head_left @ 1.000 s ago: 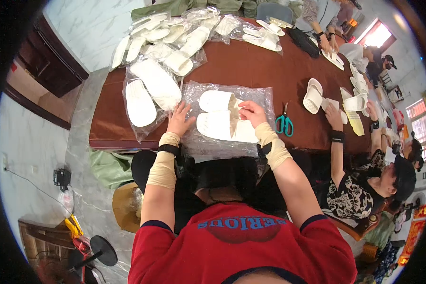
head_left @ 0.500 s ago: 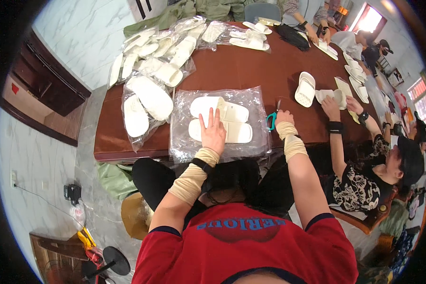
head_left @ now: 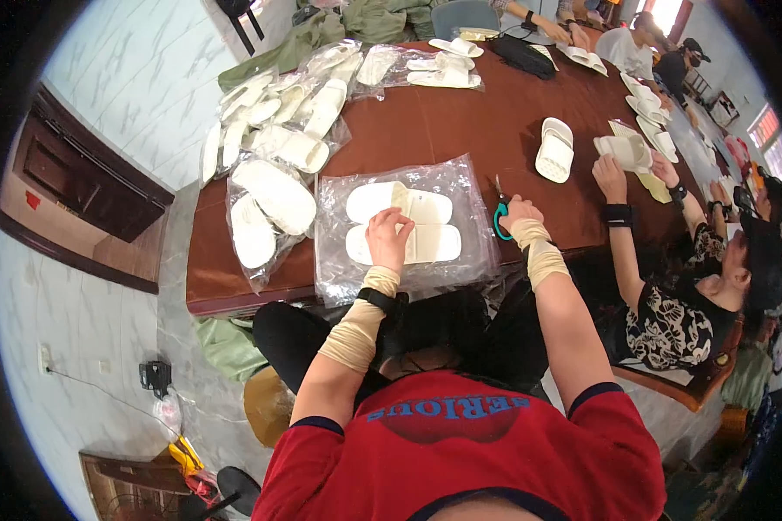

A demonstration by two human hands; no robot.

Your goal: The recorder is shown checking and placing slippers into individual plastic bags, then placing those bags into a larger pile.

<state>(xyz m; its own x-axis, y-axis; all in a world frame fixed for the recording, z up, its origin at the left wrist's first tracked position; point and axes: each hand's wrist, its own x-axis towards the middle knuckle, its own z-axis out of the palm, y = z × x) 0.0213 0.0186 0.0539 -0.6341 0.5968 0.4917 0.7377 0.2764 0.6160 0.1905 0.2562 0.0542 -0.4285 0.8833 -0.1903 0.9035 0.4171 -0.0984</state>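
A pair of white slide slippers point(head_left: 434, 243) lies side by side on clear plastic bags point(head_left: 334, 273) in front of me. My left hand point(head_left: 387, 240) is over the straps at the middle of the pair, its fingers bent in and the thumb and forefinger close together. Whether anything is pinched there I cannot make out. To the right of the bags, my right hand point(head_left: 521, 212) is closed at the handles of teal scissors point(head_left: 501, 220), whose blades point away from me.
Bagged white slippers point(head_left: 274, 195) are heaped along the table's left and far side. A loose slipper point(head_left: 555, 150) lies right of centre on the brown table point(head_left: 443, 122). To the right, a co-worker's hands point(head_left: 613, 178) hold another slipper. Further people work beyond.
My left hand has gone from spread flat on the slippers to curled fingers over the straps. My right hand stays by the scissors, which are turned slightly. The co-worker's slipper has been raised.
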